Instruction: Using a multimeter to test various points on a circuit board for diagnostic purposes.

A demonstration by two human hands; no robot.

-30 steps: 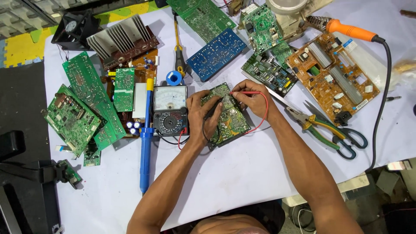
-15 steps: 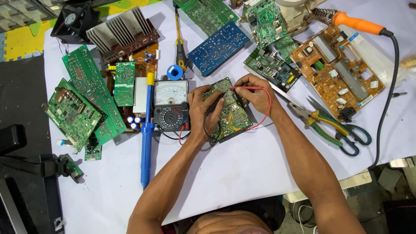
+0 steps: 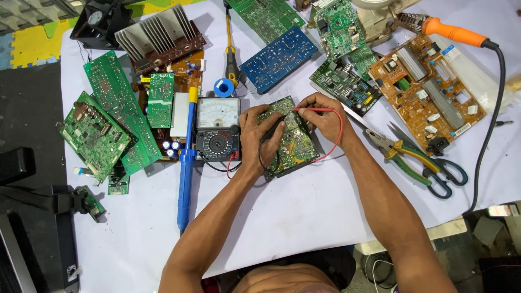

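White sheeting is covering the surface (image 3: 304,217), and circuit boards and tools are lying all across it. Near the middle, a green circuit board (image 3: 296,146) is lying tilted on the sheet, solder side up. The left hand (image 3: 255,138) is resting on the board's left edge, fingers curled around a black probe (image 3: 271,132) whose tip is touching the board. The right hand (image 3: 325,115) is pinching a red probe (image 3: 312,110) between thumb and fingers, pressing its tip to the board's upper part; the red lead (image 3: 337,142) is looping round the board's right side. Just to the left of the left hand, an analogue multimeter (image 3: 218,127) is lying face up, with a blue desoldering pump (image 3: 187,163) beside it. A blue circuit board (image 3: 279,58) is lying above the hands. To the right, pliers with green and yellow grips (image 3: 404,157) are lying near scissors (image 3: 448,176), below an orange-brown board (image 3: 429,92) and an orange-handled soldering iron (image 3: 453,32).
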